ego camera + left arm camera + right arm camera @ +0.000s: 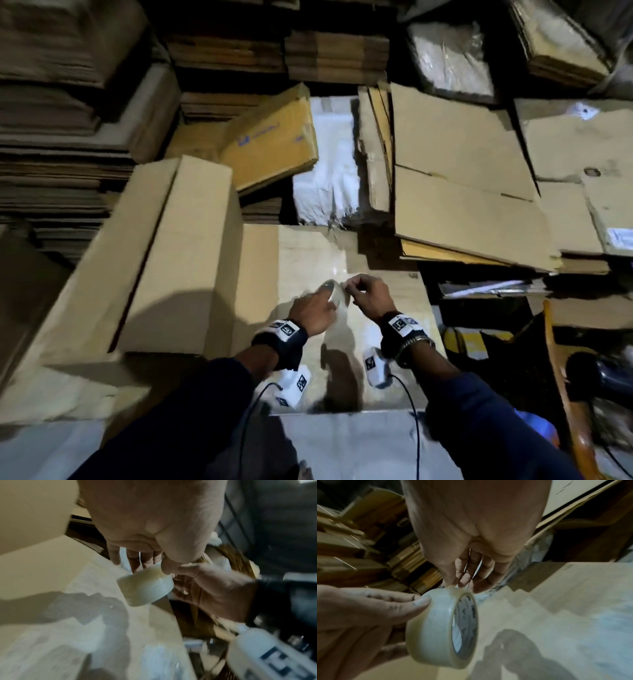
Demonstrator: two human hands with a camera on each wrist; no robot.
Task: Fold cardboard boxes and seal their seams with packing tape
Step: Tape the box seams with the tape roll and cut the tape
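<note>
A roll of clear packing tape [335, 294] is held upright just above the top of a closed cardboard box [260, 274] in front of me. My left hand [325, 303] grips the roll from the left, thumb on its outer face [421, 601]. My right hand [356, 289] pinches the tape at the top of the roll [440, 628] with thumb and fingertips [453, 584]. In the left wrist view the roll [145, 588] sits between my left hand's fingers [137, 561] and my right hand [205, 588]. Glossy tape strips lie along the box top [329, 260].
A second assembled box [171, 260] stands against the left of mine. Stacks of flattened cardboard [462, 192] rise behind and to the right, with a white plastic bundle [325, 164] between them. Dark clutter and a cable [416, 428] lie at the right.
</note>
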